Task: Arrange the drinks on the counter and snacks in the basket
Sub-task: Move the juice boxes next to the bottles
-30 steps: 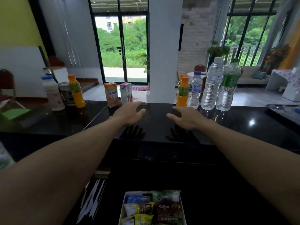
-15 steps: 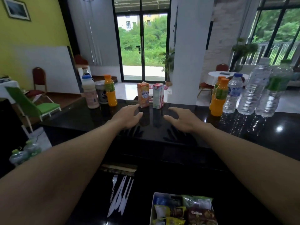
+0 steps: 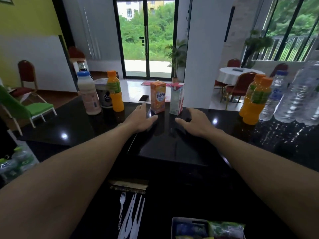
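Both hands, left (image 3: 139, 120) and right (image 3: 196, 123), lie spread and empty; beyond them, an orange Thai-lettered carton (image 3: 157, 97) and a blurred-label carton (image 3: 176, 98).

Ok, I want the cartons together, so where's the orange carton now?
The orange carton stands mid-counter at the far edge, just beyond the left hand, with the white carton close on its right.
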`<move>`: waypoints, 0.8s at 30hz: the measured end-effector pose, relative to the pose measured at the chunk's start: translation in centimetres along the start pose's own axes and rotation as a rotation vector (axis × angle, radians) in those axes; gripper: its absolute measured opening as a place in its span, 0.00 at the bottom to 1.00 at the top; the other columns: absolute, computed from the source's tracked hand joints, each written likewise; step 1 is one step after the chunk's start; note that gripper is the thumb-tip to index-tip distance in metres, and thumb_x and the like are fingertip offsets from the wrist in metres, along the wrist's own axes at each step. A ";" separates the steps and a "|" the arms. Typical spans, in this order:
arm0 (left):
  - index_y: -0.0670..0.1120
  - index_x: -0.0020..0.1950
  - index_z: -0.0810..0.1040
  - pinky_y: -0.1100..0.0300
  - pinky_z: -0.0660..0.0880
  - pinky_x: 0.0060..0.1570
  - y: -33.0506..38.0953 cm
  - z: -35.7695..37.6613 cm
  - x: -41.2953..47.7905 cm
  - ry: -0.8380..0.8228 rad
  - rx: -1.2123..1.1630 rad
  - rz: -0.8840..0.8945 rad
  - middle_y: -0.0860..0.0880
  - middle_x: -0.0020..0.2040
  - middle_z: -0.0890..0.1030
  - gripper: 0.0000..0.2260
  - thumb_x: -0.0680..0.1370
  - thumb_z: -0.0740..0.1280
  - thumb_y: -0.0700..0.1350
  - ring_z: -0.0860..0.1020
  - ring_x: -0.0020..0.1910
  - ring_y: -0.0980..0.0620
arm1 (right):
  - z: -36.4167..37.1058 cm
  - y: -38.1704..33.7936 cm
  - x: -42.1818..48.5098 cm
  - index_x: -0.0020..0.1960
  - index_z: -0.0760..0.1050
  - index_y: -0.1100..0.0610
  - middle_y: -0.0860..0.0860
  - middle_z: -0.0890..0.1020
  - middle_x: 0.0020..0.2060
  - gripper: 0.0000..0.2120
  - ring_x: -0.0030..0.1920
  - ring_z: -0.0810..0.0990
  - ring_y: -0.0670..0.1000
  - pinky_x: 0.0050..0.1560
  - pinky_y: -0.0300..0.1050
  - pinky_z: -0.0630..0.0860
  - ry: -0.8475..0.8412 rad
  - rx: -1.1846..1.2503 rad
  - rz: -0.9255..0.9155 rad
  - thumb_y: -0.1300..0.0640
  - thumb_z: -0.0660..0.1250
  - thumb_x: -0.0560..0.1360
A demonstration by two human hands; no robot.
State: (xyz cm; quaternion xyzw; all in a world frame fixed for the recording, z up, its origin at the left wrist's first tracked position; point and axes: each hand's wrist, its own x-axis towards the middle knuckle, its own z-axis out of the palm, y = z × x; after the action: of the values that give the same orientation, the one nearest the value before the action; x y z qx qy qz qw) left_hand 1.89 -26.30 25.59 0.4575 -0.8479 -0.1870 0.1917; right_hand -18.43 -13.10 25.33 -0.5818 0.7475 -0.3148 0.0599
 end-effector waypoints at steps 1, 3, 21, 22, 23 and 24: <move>0.44 0.82 0.50 0.46 0.64 0.73 0.0 0.3 0.7 0.010 -0.034 -0.007 0.41 0.80 0.60 0.41 0.78 0.67 0.60 0.63 0.77 0.42 | 0.1 0.1 0.6 0.68 0.73 0.53 0.54 0.80 0.62 0.28 0.59 0.79 0.56 0.54 0.46 0.73 0.006 0.020 0.011 0.40 0.71 0.74; 0.44 0.82 0.50 0.46 0.64 0.73 -0.1 1.1 2.0 0.041 -0.100 -0.014 0.41 0.79 0.62 0.42 0.78 0.67 0.60 0.63 0.76 0.41 | 0.5 0.2 1.8 0.70 0.72 0.55 0.54 0.79 0.64 0.30 0.61 0.79 0.57 0.53 0.43 0.70 0.034 0.049 0.043 0.41 0.72 0.73; 0.54 0.63 0.73 0.45 0.75 0.60 -0.7 2.0 3.4 0.184 -0.159 -0.042 0.54 0.58 0.81 0.16 0.78 0.67 0.58 0.79 0.57 0.50 | 2.4 0.2 4.7 0.62 0.72 0.44 0.44 0.82 0.57 0.28 0.55 0.81 0.51 0.57 0.54 0.77 0.091 0.072 0.218 0.29 0.67 0.69; 0.55 0.66 0.72 0.45 0.74 0.62 -0.6 1.8 3.3 0.163 -0.154 -0.050 0.54 0.59 0.81 0.21 0.76 0.67 0.62 0.78 0.59 0.50 | 2.4 0.2 4.7 0.62 0.72 0.44 0.44 0.82 0.57 0.28 0.55 0.81 0.51 0.57 0.54 0.77 0.093 0.071 0.216 0.29 0.67 0.69; 0.55 0.68 0.71 0.44 0.73 0.63 -0.5 1.7 3.3 0.139 -0.151 -0.062 0.54 0.61 0.80 0.26 0.75 0.66 0.67 0.77 0.61 0.50 | 2.4 0.2 4.7 0.62 0.72 0.44 0.44 0.82 0.58 0.29 0.56 0.80 0.51 0.58 0.54 0.77 0.094 0.070 0.212 0.29 0.67 0.69; 0.56 0.71 0.70 0.44 0.71 0.65 -0.3 1.5 3.3 0.115 -0.151 -0.076 0.54 0.63 0.80 0.30 0.73 0.65 0.70 0.76 0.63 0.49 | 2.4 0.2 4.7 0.63 0.72 0.44 0.44 0.82 0.58 0.29 0.56 0.80 0.51 0.58 0.54 0.77 0.094 0.070 0.210 0.29 0.67 0.69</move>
State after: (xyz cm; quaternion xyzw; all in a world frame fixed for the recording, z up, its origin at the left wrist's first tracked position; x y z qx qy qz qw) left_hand -0.34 -29.08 24.63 0.4835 -0.8012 -0.2308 0.2665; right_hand -18.98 -18.33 24.60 -0.4823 0.7951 -0.3595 0.0777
